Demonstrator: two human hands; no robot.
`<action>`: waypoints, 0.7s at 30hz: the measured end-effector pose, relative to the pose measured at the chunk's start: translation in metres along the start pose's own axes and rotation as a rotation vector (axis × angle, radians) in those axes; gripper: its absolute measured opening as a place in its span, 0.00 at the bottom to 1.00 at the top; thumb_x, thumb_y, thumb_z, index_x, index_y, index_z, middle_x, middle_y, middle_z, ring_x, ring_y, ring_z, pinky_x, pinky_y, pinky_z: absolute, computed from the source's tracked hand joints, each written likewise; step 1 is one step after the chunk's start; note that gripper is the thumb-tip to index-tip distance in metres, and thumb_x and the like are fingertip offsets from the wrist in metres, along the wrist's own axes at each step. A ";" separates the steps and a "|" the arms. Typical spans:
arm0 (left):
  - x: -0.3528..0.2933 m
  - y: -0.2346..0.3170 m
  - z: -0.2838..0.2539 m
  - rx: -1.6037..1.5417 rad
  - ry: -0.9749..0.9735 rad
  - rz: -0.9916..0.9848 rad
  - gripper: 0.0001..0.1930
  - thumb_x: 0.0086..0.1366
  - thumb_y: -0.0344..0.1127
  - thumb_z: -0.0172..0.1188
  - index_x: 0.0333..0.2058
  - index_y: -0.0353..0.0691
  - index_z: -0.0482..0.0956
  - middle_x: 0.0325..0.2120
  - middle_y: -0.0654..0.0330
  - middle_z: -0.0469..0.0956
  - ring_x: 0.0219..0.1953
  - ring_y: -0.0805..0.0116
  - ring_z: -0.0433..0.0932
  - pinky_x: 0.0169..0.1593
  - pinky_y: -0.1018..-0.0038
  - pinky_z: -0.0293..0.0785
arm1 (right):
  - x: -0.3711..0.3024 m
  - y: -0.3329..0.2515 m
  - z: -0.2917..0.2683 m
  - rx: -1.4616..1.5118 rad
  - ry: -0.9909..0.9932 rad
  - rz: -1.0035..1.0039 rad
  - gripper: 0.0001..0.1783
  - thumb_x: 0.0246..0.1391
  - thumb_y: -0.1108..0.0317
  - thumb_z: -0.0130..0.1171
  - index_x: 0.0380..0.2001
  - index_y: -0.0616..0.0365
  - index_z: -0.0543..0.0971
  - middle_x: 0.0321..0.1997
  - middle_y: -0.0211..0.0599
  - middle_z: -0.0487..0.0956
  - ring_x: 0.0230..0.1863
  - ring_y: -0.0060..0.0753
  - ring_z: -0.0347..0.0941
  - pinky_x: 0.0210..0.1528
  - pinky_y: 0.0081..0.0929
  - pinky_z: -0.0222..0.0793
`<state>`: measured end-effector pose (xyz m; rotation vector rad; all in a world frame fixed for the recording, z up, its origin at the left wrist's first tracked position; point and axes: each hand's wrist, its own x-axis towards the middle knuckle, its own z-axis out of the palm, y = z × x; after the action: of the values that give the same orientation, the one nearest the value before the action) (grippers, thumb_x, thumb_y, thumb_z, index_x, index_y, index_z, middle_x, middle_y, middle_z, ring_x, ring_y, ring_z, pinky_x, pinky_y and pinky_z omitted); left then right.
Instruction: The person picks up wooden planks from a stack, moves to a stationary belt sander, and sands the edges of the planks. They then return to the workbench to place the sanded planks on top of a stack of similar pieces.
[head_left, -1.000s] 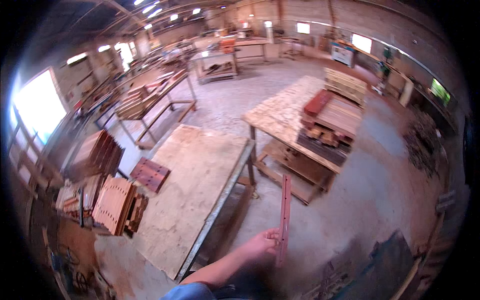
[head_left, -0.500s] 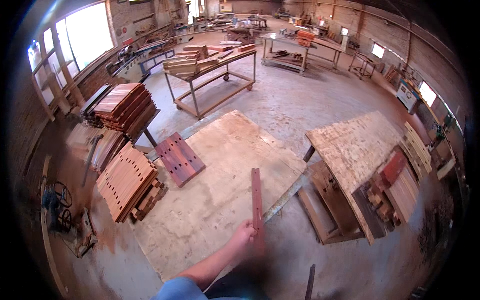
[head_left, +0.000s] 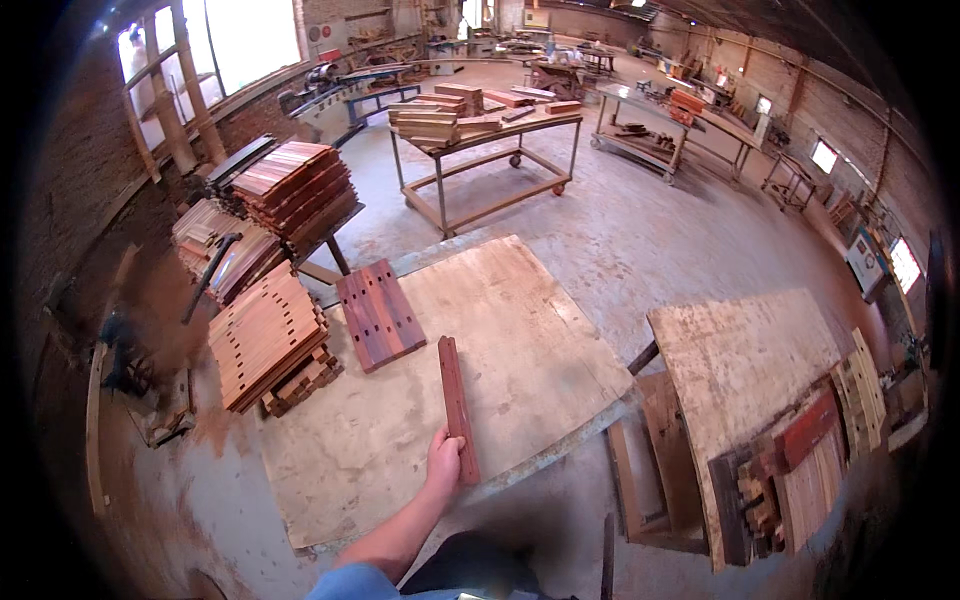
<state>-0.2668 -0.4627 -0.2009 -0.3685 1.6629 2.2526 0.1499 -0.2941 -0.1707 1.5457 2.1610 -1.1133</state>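
My left hand (head_left: 444,458) is closed around the near part of a reddish-brown wooden slat (head_left: 453,385). The slat points away from me over the pale plywood tabletop (head_left: 550,350); whether it touches the board, I cannot tell. Beyond it to the left, dark red slats with square holes (head_left: 382,318) lie side by side on the table. At the table's left side is a pile of lighter orange-brown slats (head_left: 262,330), with rows of dark holes across its top. My right hand is out of view.
Dark red boards (head_left: 297,190) are stacked at the left, near a hammer (head_left: 212,275). A wheeled metal table (head_left: 485,180) bearing wood blocks stands ahead. At right, a second plywood-topped table (head_left: 750,350) has wood pieces (head_left: 790,480) along its side.
My left hand has carried the slat leftward, farther over the tabletop. My view has also turned, so the surroundings sit farther right in the picture.
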 end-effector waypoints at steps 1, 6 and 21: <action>0.001 -0.003 0.001 -0.001 0.011 -0.007 0.20 0.52 0.27 0.44 0.47 0.34 0.69 0.33 0.59 0.72 0.34 0.67 0.72 0.39 0.71 0.71 | 0.008 -0.004 -0.007 -0.045 -0.015 0.037 0.22 0.61 0.55 0.46 0.43 0.64 0.74 0.36 0.57 0.76 0.39 0.52 0.73 0.43 0.39 0.67; 0.026 -0.004 0.013 0.095 0.104 0.042 0.23 0.53 0.28 0.47 0.50 0.33 0.65 0.33 0.58 0.72 0.33 0.68 0.73 0.38 0.74 0.70 | 0.043 -0.028 -0.025 -0.022 -0.004 -0.183 0.22 0.60 0.54 0.45 0.45 0.62 0.74 0.35 0.57 0.76 0.37 0.53 0.73 0.42 0.40 0.67; 0.271 0.055 0.033 1.103 0.638 0.437 0.24 0.49 0.30 0.51 0.46 0.24 0.67 0.51 0.41 0.64 0.57 0.46 0.58 0.62 0.57 0.53 | 0.134 -0.090 -0.035 -0.170 -0.091 -0.220 0.20 0.60 0.56 0.45 0.48 0.58 0.73 0.35 0.58 0.76 0.40 0.56 0.74 0.41 0.41 0.68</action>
<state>-0.5380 -0.4191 -0.2477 -0.4669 3.2165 1.0823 0.0232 -0.1891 -0.1892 1.1867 2.3374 -1.0096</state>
